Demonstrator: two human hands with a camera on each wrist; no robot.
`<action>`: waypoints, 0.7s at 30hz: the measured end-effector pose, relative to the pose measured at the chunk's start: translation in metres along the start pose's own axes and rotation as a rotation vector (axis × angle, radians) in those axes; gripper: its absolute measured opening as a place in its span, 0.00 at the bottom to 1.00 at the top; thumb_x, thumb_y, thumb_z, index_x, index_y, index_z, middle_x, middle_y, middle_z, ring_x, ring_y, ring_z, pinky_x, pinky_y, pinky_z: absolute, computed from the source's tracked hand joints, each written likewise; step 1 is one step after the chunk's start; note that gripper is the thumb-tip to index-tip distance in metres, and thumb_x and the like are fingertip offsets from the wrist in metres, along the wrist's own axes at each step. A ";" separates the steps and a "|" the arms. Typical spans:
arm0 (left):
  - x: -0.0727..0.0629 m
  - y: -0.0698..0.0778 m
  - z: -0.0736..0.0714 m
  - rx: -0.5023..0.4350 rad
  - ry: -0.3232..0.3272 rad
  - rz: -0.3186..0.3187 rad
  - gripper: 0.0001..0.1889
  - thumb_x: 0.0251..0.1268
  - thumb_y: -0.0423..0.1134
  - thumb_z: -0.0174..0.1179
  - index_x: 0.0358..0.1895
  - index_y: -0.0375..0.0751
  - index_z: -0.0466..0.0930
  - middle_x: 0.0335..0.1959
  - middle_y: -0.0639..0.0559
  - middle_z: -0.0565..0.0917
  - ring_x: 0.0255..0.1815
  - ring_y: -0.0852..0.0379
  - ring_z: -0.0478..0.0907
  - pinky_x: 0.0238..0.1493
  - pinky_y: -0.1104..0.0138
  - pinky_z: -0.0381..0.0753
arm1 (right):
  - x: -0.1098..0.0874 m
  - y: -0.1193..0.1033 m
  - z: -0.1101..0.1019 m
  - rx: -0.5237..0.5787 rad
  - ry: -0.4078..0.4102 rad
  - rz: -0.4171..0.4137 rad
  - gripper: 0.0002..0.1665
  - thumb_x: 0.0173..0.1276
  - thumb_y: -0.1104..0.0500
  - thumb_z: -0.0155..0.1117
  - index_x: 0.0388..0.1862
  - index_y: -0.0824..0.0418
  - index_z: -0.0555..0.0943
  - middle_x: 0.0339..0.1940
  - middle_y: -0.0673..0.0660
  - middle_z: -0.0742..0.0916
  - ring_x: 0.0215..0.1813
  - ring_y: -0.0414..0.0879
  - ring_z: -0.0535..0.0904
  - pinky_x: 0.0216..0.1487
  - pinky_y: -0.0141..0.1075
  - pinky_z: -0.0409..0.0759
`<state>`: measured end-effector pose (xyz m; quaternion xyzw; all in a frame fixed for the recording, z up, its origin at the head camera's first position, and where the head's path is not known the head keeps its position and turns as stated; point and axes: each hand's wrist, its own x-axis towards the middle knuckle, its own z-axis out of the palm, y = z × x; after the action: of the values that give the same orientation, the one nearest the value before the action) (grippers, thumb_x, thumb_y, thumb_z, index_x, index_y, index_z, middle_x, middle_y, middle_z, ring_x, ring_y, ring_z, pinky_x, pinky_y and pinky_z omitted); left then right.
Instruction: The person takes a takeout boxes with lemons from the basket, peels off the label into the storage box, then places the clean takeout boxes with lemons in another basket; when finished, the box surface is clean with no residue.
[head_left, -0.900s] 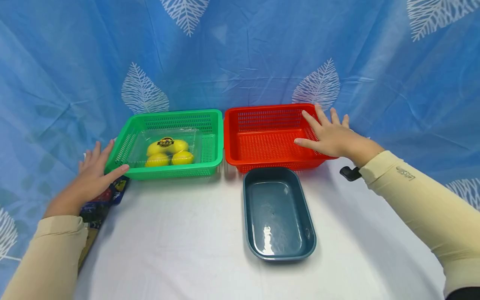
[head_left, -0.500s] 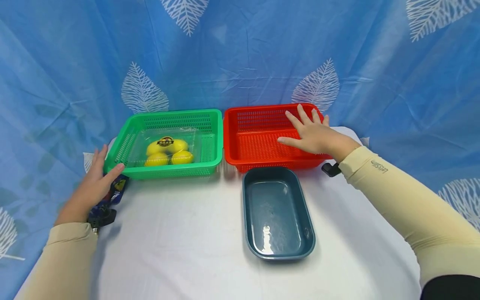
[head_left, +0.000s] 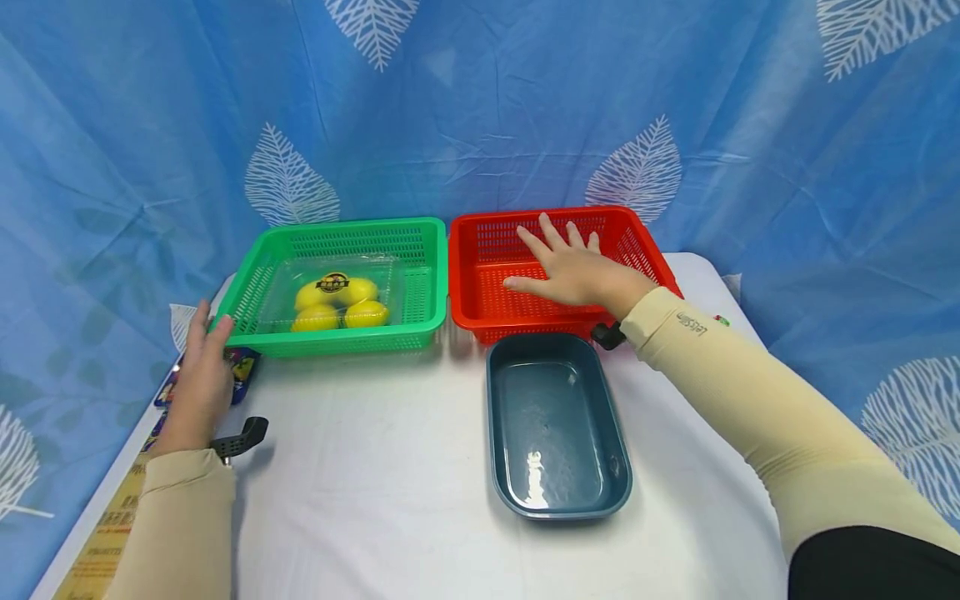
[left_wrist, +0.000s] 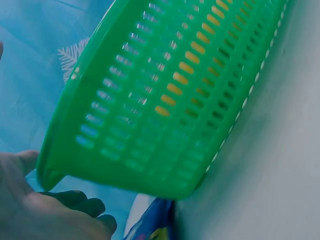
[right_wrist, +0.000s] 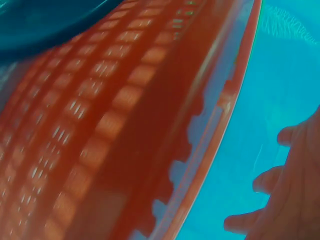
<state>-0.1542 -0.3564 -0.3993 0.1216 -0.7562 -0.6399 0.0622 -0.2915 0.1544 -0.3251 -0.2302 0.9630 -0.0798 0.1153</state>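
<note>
My left hand is at the front left corner of the green basket, its thumb close to the rim; in the left wrist view I cannot tell whether it touches. Inside that basket lies a clear plastic box with several yellow fruits, lemon-like, and a dark label. My right hand hovers over the red basket with its fingers spread, holding nothing. Only its fingertips and part of the palm show in the right wrist view, apart from the rim.
A dark blue-grey oblong dish stands in front of the red basket. Colourful dark packets and a tan printed packet lie along the left edge. A blue curtain hangs behind both baskets.
My right hand has moved left, from the red basket's right side to over its middle. The left hand has shifted slightly right and down, its fingers closer together. Baskets and dish have stayed put.
</note>
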 end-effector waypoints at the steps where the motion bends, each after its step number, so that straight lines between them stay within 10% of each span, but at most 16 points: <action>1: 0.000 -0.001 0.003 -0.074 0.007 -0.007 0.40 0.86 0.60 0.42 0.87 0.64 0.28 0.87 0.51 0.28 0.83 0.58 0.30 0.79 0.59 0.27 | 0.002 -0.004 0.001 0.004 0.002 -0.008 0.64 0.67 0.14 0.40 0.89 0.42 0.31 0.87 0.59 0.34 0.82 0.76 0.32 0.72 0.75 0.28; 7: 0.002 -0.002 0.018 -0.305 0.100 -0.051 0.39 0.85 0.56 0.48 0.88 0.64 0.37 0.85 0.52 0.43 0.79 0.60 0.46 0.79 0.68 0.39 | 0.015 -0.029 0.004 0.043 0.001 -0.050 0.64 0.67 0.13 0.40 0.89 0.42 0.33 0.88 0.59 0.36 0.83 0.74 0.33 0.74 0.73 0.31; 14: 0.007 -0.005 0.030 -0.203 0.236 -0.056 0.47 0.80 0.48 0.61 0.88 0.57 0.37 0.87 0.51 0.43 0.81 0.59 0.49 0.77 0.69 0.52 | 0.032 -0.062 0.010 0.078 0.012 -0.109 0.64 0.66 0.13 0.40 0.89 0.41 0.35 0.88 0.59 0.39 0.83 0.75 0.36 0.75 0.73 0.33; 21: 0.007 -0.010 0.034 -0.167 0.241 -0.023 0.50 0.77 0.44 0.65 0.87 0.56 0.36 0.86 0.50 0.44 0.82 0.57 0.49 0.76 0.69 0.55 | 0.043 -0.096 0.019 0.100 -0.007 -0.176 0.63 0.66 0.13 0.40 0.89 0.40 0.34 0.88 0.57 0.38 0.83 0.74 0.35 0.77 0.69 0.32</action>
<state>-0.1683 -0.3269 -0.4152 0.2006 -0.6861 -0.6820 0.1549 -0.2831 0.0482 -0.3315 -0.3079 0.9335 -0.1369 0.1225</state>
